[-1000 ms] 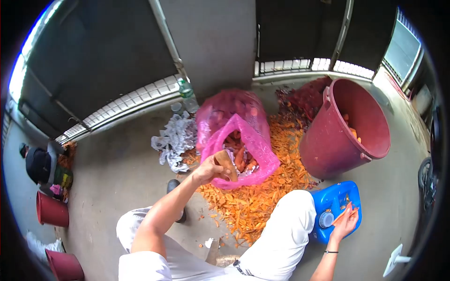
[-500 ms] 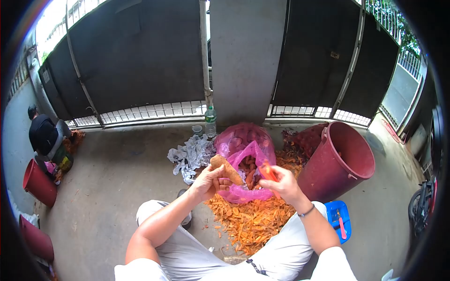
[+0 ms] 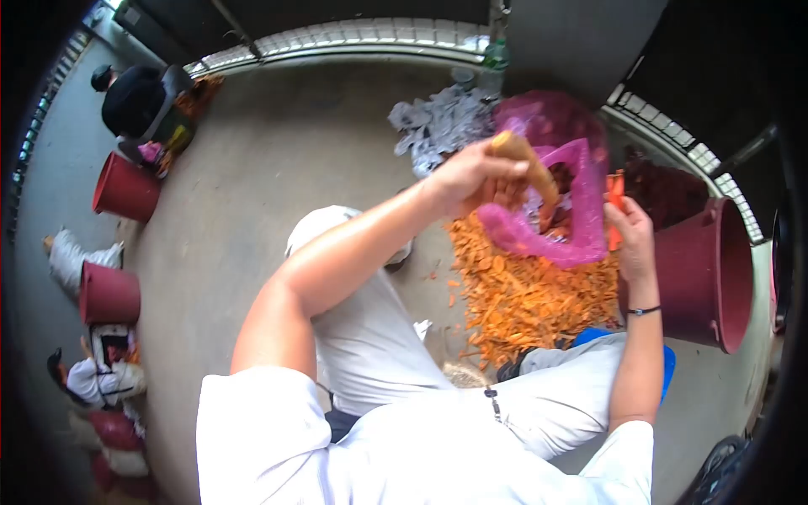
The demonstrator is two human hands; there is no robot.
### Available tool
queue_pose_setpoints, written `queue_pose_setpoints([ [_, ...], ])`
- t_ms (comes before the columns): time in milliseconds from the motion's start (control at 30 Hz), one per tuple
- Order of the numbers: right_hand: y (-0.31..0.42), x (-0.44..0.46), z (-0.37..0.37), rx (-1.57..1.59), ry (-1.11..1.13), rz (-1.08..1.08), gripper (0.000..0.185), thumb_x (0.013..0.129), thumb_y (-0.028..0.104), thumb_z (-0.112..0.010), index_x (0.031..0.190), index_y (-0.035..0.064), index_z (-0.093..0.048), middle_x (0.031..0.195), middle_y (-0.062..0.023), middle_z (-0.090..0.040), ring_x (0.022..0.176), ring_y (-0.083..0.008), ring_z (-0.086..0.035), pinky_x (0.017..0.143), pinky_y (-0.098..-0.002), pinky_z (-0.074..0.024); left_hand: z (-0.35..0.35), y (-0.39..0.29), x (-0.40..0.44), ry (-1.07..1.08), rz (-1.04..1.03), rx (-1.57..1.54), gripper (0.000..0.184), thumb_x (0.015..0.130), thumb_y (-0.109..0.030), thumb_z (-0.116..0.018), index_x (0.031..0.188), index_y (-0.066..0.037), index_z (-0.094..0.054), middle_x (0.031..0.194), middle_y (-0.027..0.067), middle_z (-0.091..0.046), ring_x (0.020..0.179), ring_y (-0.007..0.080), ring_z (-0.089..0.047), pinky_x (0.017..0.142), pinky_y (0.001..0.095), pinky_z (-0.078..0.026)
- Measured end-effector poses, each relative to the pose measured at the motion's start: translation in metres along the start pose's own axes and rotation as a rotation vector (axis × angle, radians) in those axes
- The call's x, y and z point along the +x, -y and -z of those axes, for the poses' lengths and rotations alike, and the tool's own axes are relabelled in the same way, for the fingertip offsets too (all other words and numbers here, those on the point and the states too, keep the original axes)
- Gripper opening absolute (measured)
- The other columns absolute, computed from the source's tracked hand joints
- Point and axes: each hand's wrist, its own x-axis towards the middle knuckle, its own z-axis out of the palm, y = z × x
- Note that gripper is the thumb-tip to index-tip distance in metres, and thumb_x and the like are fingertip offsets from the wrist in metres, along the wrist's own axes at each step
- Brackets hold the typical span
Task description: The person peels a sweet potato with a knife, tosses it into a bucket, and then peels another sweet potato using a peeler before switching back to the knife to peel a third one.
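Observation:
My left hand [image 3: 478, 175] is closed around a long, brown-skinned sweet potato [image 3: 532, 160], which tilts over the mouth of a pink mesh bag [image 3: 587, 202]. More roots lie inside the bag. To the right of the bag, my right hand [image 3: 633, 231] grips an orange peeler [image 3: 615, 189], apart from the sweet potato. The peeler's blade is too blurred to make out. Below both hands, a heap of orange peelings [image 3: 522, 295] spreads over the floor between my legs.
A large dark red bin [image 3: 686, 278] stands at the right, with a blue tray [image 3: 668, 370] partly behind my knee. Crumpled paper [image 3: 442, 122] and a plastic bottle [image 3: 494, 67] are beyond the bag. At far left, another person [image 3: 139, 101] sits near red buckets [image 3: 126, 189].
The view has swung left and down, bringing more of the left wall into sight. My hands have moved farther apart, and the sweet potato now points more steeply downward.

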Motion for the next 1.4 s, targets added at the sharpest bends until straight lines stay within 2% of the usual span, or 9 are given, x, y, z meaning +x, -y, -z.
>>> queue_pose_setpoints([
  [233, 0.039, -0.005, 0.061, -0.194, -0.180, 0.197, 0.030, 0.101, 0.017, -0.071, 0.126, 0.0021, -0.066, 0.095, 0.0053, -0.064, 0.075, -0.0006, -0.056, 0.068, -0.0150, -0.0430, -0.065, -0.182, -0.035, -0.090, -0.218, 0.557, 0.042, 0.101, -0.030, -0.066, 0.132, -0.001, -0.059, 0.111, 0.0165, -0.072, 0.088, 0.0199, -0.072, 0.072, 0.0316, -0.061],
  [267, 0.054, -0.009, 0.077, -0.120, -0.219, 0.273, 0.032, 0.101, 0.016, -0.070, 0.129, 0.0020, -0.065, 0.093, 0.0054, -0.062, 0.072, -0.0002, -0.055, 0.066, -0.0140, -0.0420, -0.079, -0.218, -0.043, 0.253, -0.250, 0.617, 0.023, 0.104, -0.025, -0.063, 0.122, -0.013, -0.057, 0.111, 0.0168, -0.075, 0.094, 0.0201, -0.076, 0.072, 0.0341, -0.064],
  [433, 0.121, -0.073, 0.168, -0.096, -0.281, 0.401, 0.044, 0.104, 0.012, -0.064, 0.145, -0.0013, -0.056, 0.106, 0.0019, -0.066, 0.078, 0.0003, -0.056, 0.067, -0.0129, -0.0433, -0.116, -0.261, -0.117, 0.045, -0.335, 0.835, 0.024, 0.101, -0.020, -0.068, 0.122, -0.012, -0.060, 0.114, 0.0179, -0.074, 0.082, 0.0163, -0.072, 0.065, 0.0299, -0.058],
  [567, 0.152, -0.133, 0.215, -0.317, -0.244, 0.290, 0.045, 0.104, 0.013, -0.064, 0.146, -0.0006, -0.054, 0.111, 0.0020, -0.067, 0.079, 0.0002, -0.055, 0.067, -0.0137, -0.0433, -0.152, -0.231, -0.187, -0.144, -0.305, 0.473, 0.047, 0.096, -0.019, -0.074, 0.139, -0.020, -0.053, 0.129, 0.0230, -0.068, 0.084, 0.0230, -0.072, 0.070, 0.0342, -0.062],
  [700, 0.187, -0.181, 0.178, -0.627, -0.342, 0.255, 0.043, 0.101, 0.015, -0.070, 0.140, -0.0003, -0.060, 0.120, -0.0007, -0.064, 0.099, -0.0020, -0.057, 0.075, -0.0187, -0.0466, -0.113, -0.183, -0.231, -0.160, -0.373, 0.472, 0.072, 0.107, -0.054, -0.047, 0.156, -0.002, -0.040, 0.122, 0.0189, -0.064, 0.092, 0.0172, -0.061, 0.070, 0.0268, -0.052],
  [833, 0.200, -0.192, 0.133, -0.428, -0.268, 0.175, 0.045, 0.099, 0.020, -0.073, 0.136, -0.0017, -0.062, 0.094, 0.0067, -0.061, 0.075, 0.0002, -0.053, 0.065, -0.0173, -0.0404, -0.089, -0.126, -0.231, -0.248, -0.271, 0.308, 0.064, 0.108, -0.044, -0.048, 0.158, -0.004, -0.036, 0.121, 0.0212, -0.064, 0.087, 0.0176, -0.066, 0.056, 0.0231, -0.054],
  [967, 0.187, -0.202, 0.109, -0.364, -0.223, 0.174, 0.055, 0.093, 0.017, -0.078, 0.140, -0.0036, -0.057, 0.103, 0.0006, -0.066, 0.083, -0.0040, -0.060, 0.074, -0.0182, -0.0473, -0.117, -0.054, -0.204, -0.346, -0.247, 0.093, 0.074, 0.097, -0.032, -0.058, 0.159, -0.003, -0.030, 0.111, 0.0202, -0.065, 0.081, 0.0198, -0.068, 0.047, 0.0228, -0.054],
  [1033, 0.176, -0.202, 0.090, -0.340, -0.180, 0.198, 0.059, 0.088, 0.008, -0.081, 0.139, -0.0050, -0.056, 0.114, -0.0054, -0.070, 0.099, -0.0082, -0.066, 0.087, -0.0216, -0.0517, -0.101, -0.030, -0.197, -0.272, -0.157, 0.019, 0.074, 0.093, -0.031, -0.060, 0.156, -0.001, -0.037, 0.106, 0.0186, -0.066, 0.077, 0.0218, -0.067, 0.049, 0.0275, -0.053],
  [1400, 0.102, -0.197, 0.034, -0.061, -0.412, 0.196, 0.036, 0.090, 0.005, -0.081, 0.124, -0.0010, -0.072, 0.092, -0.0047, -0.074, 0.073, -0.0072, -0.066, 0.061, -0.0221, -0.0556, -0.139, 0.047, -0.134, -0.384, 0.252, -0.253, 0.047, 0.089, -0.042, -0.057, 0.112, -0.001, -0.064, 0.076, 0.0076, -0.059, 0.056, 0.0154, -0.051, 0.041, 0.0278, -0.036],
])
